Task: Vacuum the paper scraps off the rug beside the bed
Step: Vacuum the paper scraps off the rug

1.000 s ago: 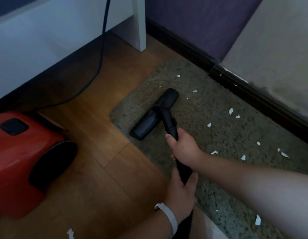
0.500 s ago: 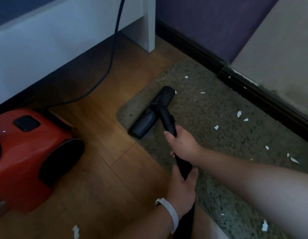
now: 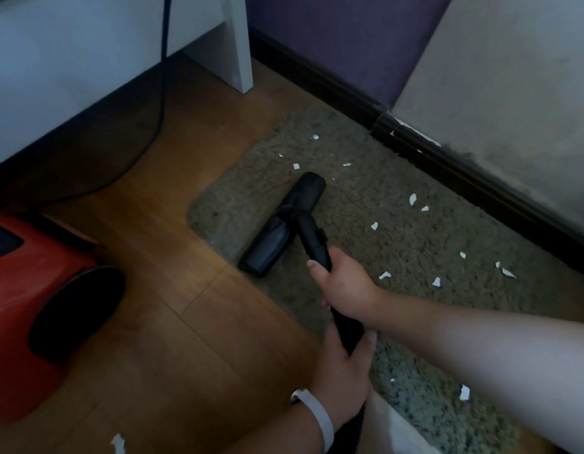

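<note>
A black vacuum floor nozzle [image 3: 284,224] lies on the near-left corner of the grey-green shaggy rug [image 3: 398,244]. Its black wand [image 3: 313,240] runs back toward me. My right hand [image 3: 341,283] grips the wand close behind the nozzle. My left hand [image 3: 341,381], with a white wristband, grips the wand lower down. Several white paper scraps [image 3: 412,198] are scattered over the rug to the right of and beyond the nozzle.
The red vacuum body [image 3: 38,309] stands on the wooden floor [image 3: 172,322] at the left, its black cord [image 3: 159,103] running up past white furniture [image 3: 238,44]. A dark bed base [image 3: 464,178] borders the rug's far side. One scrap [image 3: 118,444] lies on the floor.
The nozzle has slid to the right along the rug, away from its left edge, with both hands still on the wand. The view has shifted a little.
</note>
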### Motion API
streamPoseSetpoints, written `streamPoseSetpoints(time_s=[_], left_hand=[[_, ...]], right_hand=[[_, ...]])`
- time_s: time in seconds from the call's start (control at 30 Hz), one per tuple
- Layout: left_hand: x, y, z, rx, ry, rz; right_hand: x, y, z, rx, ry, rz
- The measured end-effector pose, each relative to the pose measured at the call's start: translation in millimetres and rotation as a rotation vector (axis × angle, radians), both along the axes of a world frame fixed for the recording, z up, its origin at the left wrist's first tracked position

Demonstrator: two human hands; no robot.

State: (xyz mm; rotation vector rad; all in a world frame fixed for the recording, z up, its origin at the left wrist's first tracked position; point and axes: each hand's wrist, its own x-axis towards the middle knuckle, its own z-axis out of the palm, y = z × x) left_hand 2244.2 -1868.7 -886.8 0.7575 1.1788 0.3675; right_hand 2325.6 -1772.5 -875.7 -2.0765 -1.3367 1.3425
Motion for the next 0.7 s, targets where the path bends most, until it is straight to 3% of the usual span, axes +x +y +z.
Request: streamPoseSetpoints(time_s=[0.3, 0.7], left_hand=[[-29.5, 73.5, 2.4, 0.055, 0.057, 0.173], [13.8, 133.9, 13.3, 0.066, 0.092, 0.038]], right_hand=[[-43.3, 85.7, -4.1, 0.003, 0.127, -0.032], [7.8, 137.8, -7.2, 0.028, 0.178, -0.15]])
